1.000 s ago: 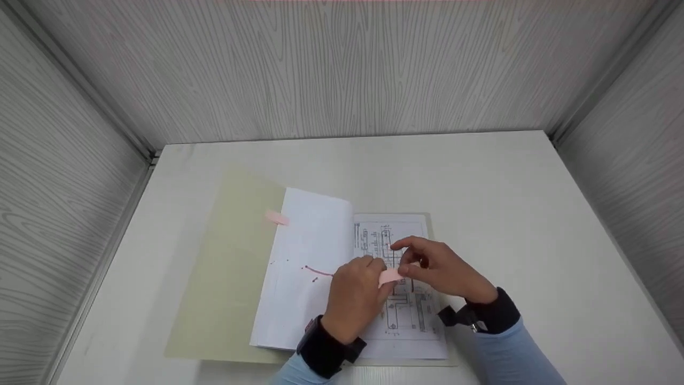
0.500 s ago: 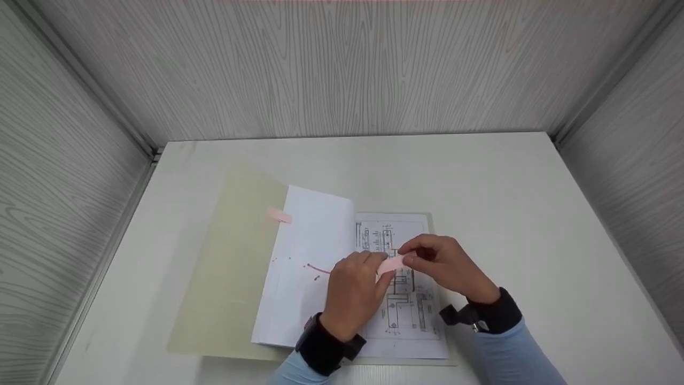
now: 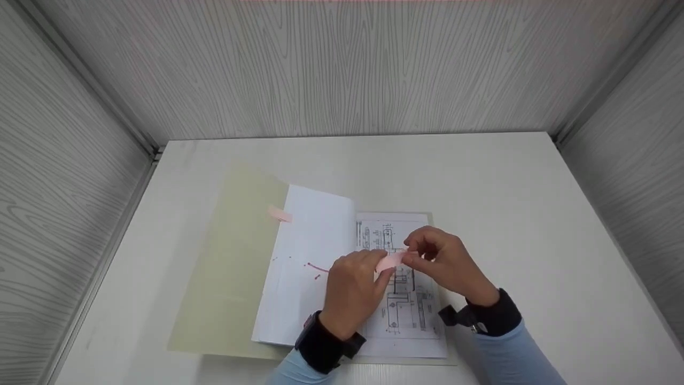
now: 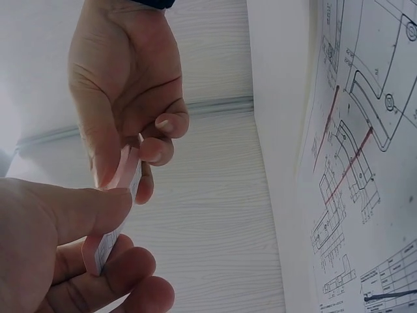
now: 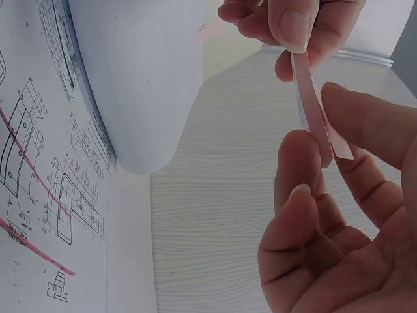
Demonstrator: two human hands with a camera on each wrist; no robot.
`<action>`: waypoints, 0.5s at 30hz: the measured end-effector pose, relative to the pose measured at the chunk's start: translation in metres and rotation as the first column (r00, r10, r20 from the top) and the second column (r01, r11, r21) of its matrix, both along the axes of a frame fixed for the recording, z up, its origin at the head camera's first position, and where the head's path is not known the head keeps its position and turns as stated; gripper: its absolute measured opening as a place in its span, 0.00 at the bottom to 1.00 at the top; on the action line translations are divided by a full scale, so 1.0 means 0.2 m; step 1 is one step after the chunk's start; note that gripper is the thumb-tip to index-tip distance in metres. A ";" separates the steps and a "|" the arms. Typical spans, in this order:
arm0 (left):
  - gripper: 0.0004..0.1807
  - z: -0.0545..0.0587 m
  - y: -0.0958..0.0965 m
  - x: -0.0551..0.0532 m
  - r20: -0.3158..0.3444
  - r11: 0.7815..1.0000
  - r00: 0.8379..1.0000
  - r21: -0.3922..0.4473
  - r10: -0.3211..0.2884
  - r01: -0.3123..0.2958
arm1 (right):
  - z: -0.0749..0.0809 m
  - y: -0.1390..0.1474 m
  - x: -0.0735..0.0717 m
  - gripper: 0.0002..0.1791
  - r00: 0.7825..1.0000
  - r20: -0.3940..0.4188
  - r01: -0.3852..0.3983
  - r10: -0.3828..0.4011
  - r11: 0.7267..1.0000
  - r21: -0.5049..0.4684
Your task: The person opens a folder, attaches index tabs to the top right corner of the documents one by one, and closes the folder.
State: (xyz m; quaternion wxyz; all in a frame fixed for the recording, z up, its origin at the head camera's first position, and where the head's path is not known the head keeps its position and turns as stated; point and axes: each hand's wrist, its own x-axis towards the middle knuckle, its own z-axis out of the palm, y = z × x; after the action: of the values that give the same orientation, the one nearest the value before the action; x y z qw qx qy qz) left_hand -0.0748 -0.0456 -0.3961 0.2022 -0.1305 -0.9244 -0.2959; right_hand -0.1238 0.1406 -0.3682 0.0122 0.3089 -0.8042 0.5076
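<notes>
**My two hands meet on the pink strips [image 3: 390,261]**

Nearest to me, the light-blue sleeves [image 3: 515,355] come in from the bottom edge, with a black strap [image 3: 320,346] around my left wrist and another black strap [image 3: 497,313] around my right.

Past the straps, my left hand [image 3: 352,289] pinches one end of the strips between thumb and fingers, the gap no wider than the thin stack. My right hand [image 3: 446,264] has its thumb and fingertips about the other end, in a pinch just as narrow, its remaining fingers curled. From my right wrist I see the layers part there, one strip's end standing away from the rest; I cannot tell exactly which layers that pinch takes in.

The strips are raised above a printed drawing [image 3: 401,321], on the right half of a spread document. The wrist views show red lines across its figures.

To the left, white leaves [image 3: 315,232] rise in a curve at the fold and carry a few red marks. A pink tab [image 3: 280,214] lies across their outer edge and onto the pale green cover [image 3: 227,267] beyond.

Under everything is the white table [image 3: 497,182]; behind its far edge stands a grey wood-grained wall [image 3: 342,69].
</notes>
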 end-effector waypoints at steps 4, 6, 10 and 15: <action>0.14 0.01 0.00 0.00 0.009 1.000 1.000 0.000 0.007 -0.007 | 0.01 0.00 0.01 0.06 0.999 0.040 0.002 -0.002 1.000 0.006; 0.14 0.01 0.00 0.00 0.010 1.000 1.000 0.003 0.007 -0.007 | 0.01 0.00 0.01 0.05 0.998 0.062 0.000 0.000 1.000 0.004; 0.14 0.01 0.00 0.00 0.006 1.000 1.000 0.006 0.009 -0.009 | 0.02 0.00 0.01 0.05 0.996 0.085 0.017 -0.017 1.000 0.008; 0.15 0.00 0.00 0.00 -0.001 1.000 1.000 0.004 0.005 -0.005 | -0.02 0.01 0.00 0.07 0.997 0.078 0.009 -0.008 1.000 -0.013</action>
State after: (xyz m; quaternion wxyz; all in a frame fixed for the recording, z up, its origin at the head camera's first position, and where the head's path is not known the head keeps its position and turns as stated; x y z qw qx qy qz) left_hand -0.0742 -0.0464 -0.3952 0.2035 -0.1279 -0.9241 -0.2970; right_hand -0.1239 0.1419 -0.3721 -0.0151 0.2852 -0.8020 0.5246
